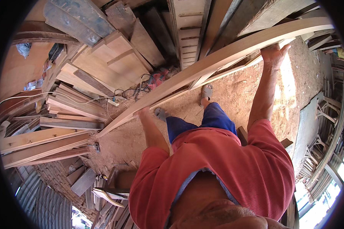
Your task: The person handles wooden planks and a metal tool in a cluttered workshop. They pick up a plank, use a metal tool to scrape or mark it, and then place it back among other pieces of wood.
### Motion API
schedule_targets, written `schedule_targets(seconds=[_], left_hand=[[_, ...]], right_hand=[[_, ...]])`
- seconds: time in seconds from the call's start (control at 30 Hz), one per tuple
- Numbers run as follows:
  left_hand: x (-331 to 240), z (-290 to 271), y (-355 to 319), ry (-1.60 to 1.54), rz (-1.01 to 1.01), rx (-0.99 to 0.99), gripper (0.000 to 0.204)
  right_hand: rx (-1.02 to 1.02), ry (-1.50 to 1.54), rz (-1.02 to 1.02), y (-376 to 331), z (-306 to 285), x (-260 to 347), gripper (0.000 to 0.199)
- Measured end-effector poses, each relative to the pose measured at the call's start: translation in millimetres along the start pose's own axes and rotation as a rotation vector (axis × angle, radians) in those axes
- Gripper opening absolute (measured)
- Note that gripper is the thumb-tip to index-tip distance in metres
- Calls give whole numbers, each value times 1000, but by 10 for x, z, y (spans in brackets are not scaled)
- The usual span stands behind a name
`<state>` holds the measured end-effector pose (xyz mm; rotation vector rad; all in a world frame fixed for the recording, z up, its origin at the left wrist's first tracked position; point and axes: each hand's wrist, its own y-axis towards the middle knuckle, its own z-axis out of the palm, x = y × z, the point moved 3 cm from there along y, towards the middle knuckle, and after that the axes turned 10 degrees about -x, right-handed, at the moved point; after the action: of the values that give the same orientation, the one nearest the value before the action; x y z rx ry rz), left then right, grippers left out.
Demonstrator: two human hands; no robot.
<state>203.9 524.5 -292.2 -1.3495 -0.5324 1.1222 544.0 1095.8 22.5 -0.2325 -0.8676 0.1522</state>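
A long, pale wooden plank (pixel 202 68) runs slantwise across the view in front of me, from the lower left to the upper right. The fisheye bends its outline. My left hand (pixel 143 112) is closed on its near edge towards the left end, with most fingers hidden by the wood. Farther right, my right hand (pixel 273 55) grips the same plank near its far end. The thumb there sticks out, while the other fingers are out of sight. Below the plank another thin strip of wood (pixel 221 76) shows; whether it touches the plank I cannot tell.
Stacked boards (pixel 46 143) lie at the left, and wide panels (pixel 111 63) lean behind them. A red power tool (pixel 157 78) with tangled cords rests on the sawdust-covered floor (pixel 237 93). A slatted wooden frame (pixel 189 32) stands ahead. Wooden frames (pixel 326 108) line the right side.
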Motion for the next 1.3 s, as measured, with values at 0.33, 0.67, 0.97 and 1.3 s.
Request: schedule_targets(seconds=[0.33, 0.67, 0.97, 1.3], left_hand=[[-547, 113, -234, 0, 108, -10, 56], [-772, 216, -701, 51, 235, 57, 53], [-827, 554, -916, 3, 310, 102, 55], [-183, -195, -51, -11, 66, -34, 57]], right_hand=[[-10, -36, -82, 600, -71, 453, 76], [-128, -133, -98, 334, -259, 11, 66], [-154, -86, -13, 209, -354, -246, 68], [-109, -22, -74, 130, -33, 361, 59]])
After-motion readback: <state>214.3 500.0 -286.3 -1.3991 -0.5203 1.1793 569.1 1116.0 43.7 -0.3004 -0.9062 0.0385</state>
